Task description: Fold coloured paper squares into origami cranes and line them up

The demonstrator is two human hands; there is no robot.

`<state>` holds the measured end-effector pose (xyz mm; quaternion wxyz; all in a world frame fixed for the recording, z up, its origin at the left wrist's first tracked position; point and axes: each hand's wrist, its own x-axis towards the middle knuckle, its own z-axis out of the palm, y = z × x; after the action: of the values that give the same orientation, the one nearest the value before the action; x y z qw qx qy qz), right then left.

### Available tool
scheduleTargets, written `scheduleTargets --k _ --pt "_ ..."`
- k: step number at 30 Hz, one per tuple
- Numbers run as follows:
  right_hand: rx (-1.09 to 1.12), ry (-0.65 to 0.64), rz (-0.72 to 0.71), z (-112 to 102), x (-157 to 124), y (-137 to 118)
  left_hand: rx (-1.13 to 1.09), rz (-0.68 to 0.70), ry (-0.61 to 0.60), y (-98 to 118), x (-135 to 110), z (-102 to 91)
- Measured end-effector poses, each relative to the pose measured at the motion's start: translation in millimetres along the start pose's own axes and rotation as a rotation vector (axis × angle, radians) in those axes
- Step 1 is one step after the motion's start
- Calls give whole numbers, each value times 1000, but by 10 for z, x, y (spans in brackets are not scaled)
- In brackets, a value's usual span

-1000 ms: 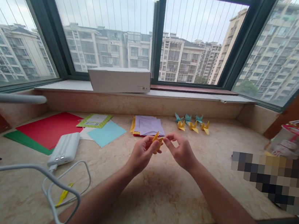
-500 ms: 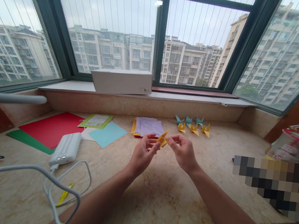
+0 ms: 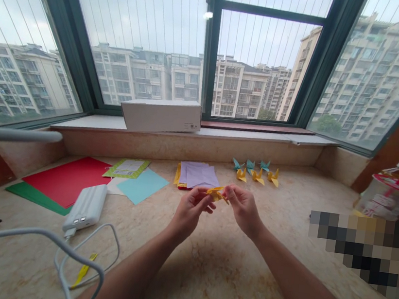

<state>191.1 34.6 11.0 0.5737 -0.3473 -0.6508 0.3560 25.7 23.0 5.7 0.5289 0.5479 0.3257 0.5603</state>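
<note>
A yellow origami crane is held up over the stone counter between both hands. My left hand pinches its left side between thumb and fingers. On the other side, the thumb and forefinger of my right hand grip its right end. Behind the hands lies a stack of purple paper, with yellow and red sheets showing at its edges. Further right stand finished cranes in two rows: blue cranes at the back and yellow cranes in front.
Red sheets, a green sheet, a blue sheet and a green packet lie left. A white power bank has a looping cable. A white box sits on the sill; a drink cup stands right.
The yellow crane has turned from upright to flatter between my hands. My right hand has shifted slightly left and down, and the whole view has tilted up a little.
</note>
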Motion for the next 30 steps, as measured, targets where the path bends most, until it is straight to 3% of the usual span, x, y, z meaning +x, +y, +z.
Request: scheduleTargets --k 4,9,20,30 --pt "105 -86 114 2 33 32 -40 -21 -9 12 -1 -2" --pt "216 -236 156 19 33 -1 -25 -29 -7 13 17 -25" --pt "341 -32 264 -35 70 60 60 -79 67 -32 34 -61" --pt "514 121 376 -99 132 46 7 -119 -133 36 -9 -25"
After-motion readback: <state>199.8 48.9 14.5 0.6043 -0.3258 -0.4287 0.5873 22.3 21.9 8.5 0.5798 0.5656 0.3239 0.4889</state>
